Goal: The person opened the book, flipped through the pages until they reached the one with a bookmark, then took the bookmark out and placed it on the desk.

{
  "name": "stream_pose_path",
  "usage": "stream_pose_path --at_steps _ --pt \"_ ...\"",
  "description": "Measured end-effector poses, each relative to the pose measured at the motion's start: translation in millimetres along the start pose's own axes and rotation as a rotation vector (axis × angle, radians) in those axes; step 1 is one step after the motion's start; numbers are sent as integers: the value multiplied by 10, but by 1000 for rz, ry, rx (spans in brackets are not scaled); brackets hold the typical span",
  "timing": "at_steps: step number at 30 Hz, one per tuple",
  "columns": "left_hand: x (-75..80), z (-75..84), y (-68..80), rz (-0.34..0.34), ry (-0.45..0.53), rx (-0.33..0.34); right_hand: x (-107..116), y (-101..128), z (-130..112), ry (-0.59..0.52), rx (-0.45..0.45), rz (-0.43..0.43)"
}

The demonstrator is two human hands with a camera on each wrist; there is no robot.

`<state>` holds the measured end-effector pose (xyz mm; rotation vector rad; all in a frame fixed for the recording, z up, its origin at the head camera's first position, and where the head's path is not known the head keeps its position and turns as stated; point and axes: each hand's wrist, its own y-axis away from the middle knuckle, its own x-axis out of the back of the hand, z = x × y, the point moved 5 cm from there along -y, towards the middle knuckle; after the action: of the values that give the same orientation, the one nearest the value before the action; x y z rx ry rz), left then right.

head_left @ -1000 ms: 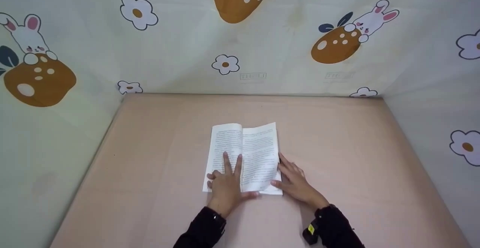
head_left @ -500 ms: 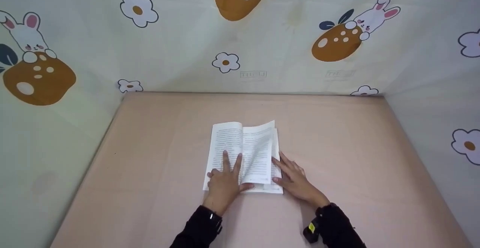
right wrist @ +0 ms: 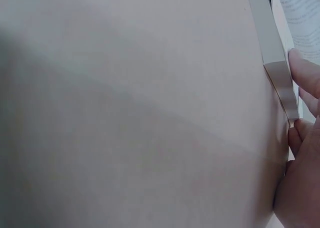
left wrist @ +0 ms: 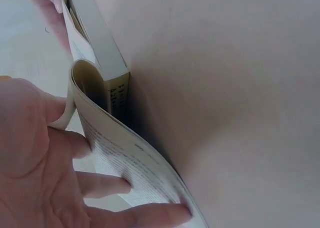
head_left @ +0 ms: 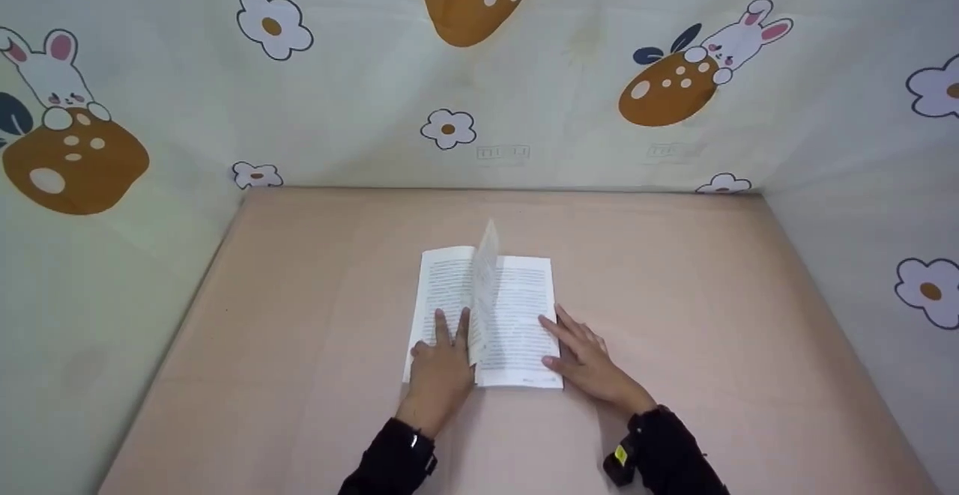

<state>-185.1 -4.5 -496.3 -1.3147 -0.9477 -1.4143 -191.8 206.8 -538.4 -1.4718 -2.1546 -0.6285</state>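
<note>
An open paperback book (head_left: 517, 308) lies flat in the middle of the pink table (head_left: 300, 315). One page (head_left: 485, 285) stands upright above the spine, mid-turn. My left hand (head_left: 442, 353) lies with straight fingers on the left-hand pages; in the left wrist view its fingers (left wrist: 150, 215) press the curved pages (left wrist: 120, 158) down. My right hand (head_left: 581, 356) rests open at the book's right edge, fingertips touching the page block (right wrist: 277, 72), thumb near the lower corner. Both sleeves are black.
Fabric walls printed with flowers, rabbits and brown mushrooms (head_left: 667, 87) close in the table on the left, back and right. A small black device with a yellow tag (head_left: 620, 459) is strapped to my right wrist.
A page from the right side has lifted and swung up to stand over the spine. My left hand's fingers drew closer together; my right hand stayed at the book's edge.
</note>
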Motion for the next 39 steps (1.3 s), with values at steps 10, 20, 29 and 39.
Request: stream_pose_path --at_steps 10,20,29,39 --pt "11 -63 68 -46 85 142 1 -6 -2 3 17 10" --pt "38 -76 65 -126 143 209 0 -12 1 11 5 16" --pt "18 -108 12 -79 195 247 3 -24 1 3 -14 0" --pt "21 -175 -28 -44 209 307 -3 1 16 10 -11 -2"
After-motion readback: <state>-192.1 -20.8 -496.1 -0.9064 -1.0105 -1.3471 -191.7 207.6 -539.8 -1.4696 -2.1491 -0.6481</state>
